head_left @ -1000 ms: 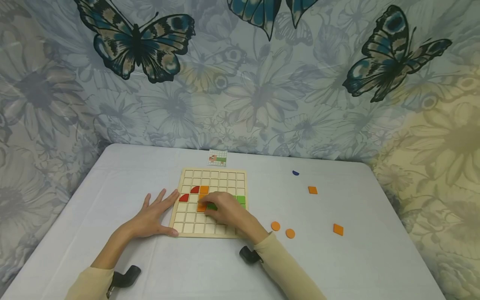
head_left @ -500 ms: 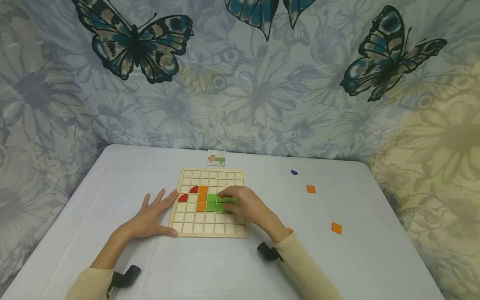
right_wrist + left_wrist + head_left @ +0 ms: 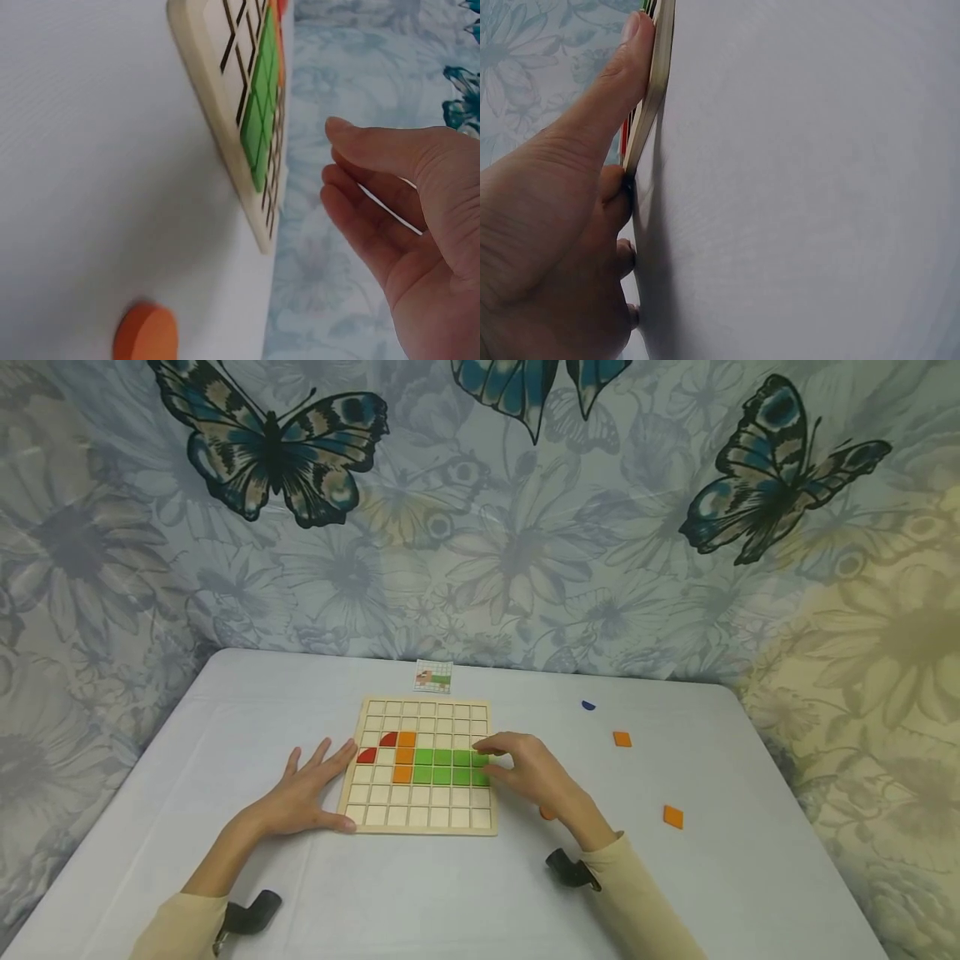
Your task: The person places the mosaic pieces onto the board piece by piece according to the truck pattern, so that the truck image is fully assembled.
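A wooden grid board (image 3: 408, 817) lies on the table. Two rows of green square tiles (image 3: 442, 766) fill its middle right, beside a column of orange square tiles (image 3: 404, 756) and two red quarter-circle tiles (image 3: 388, 740). With fingers spread, my left hand (image 3: 302, 795) rests against the board's left edge; the left wrist view has its thumb (image 3: 619, 67) along the rim. My right hand (image 3: 534, 774) hovers at the board's right edge, its fingers loosely bent. Nothing shows between thumb and fingers of that hand (image 3: 397, 202) in the right wrist view.
A small pattern card (image 3: 433, 677) lies behind the board. To the right are a blue half-circle tile (image 3: 588, 705), an orange square tile (image 3: 622, 739) and an orange diamond-shaped tile (image 3: 673, 817). An orange disc (image 3: 146, 334) sits near my right hand, partly hidden in the head view.
My right hand has moved right across the board, from the orange column to the right edge, uncovering the green tiles. My left hand has stayed in place.
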Tool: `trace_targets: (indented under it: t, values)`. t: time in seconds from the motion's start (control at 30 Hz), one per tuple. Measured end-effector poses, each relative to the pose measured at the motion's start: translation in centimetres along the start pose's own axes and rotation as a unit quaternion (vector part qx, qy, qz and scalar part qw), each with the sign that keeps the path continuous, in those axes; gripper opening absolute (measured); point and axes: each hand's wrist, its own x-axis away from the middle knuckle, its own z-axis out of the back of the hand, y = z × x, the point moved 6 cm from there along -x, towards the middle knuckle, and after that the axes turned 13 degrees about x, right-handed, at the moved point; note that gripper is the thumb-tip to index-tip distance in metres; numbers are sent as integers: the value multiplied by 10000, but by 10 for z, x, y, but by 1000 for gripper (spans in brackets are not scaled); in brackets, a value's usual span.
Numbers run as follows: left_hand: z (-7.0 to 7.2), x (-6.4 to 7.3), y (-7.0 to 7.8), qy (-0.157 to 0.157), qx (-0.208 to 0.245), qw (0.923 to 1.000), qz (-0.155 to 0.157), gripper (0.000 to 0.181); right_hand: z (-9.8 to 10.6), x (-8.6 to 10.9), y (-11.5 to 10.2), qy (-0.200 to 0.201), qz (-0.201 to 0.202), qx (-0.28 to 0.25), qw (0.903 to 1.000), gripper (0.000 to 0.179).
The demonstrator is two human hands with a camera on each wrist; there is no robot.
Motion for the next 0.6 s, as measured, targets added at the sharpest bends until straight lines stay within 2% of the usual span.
trace_targets:
  t: [0.17, 0.37, 0.6]
  values:
    - [1, -1, -1, -18, -25, 10000, 20, 123, 3, 10, 11, 21, -57, 70, 10000, 31]
    - [1, -1, 1, -15, 5, 10000, 10, 122, 4, 24, 24, -84, -376, 44, 9992, 32]
    - [0, 0, 0, -6, 9, 10000, 24, 122, 10, 43, 42, 44, -719, 93, 9974, 33]
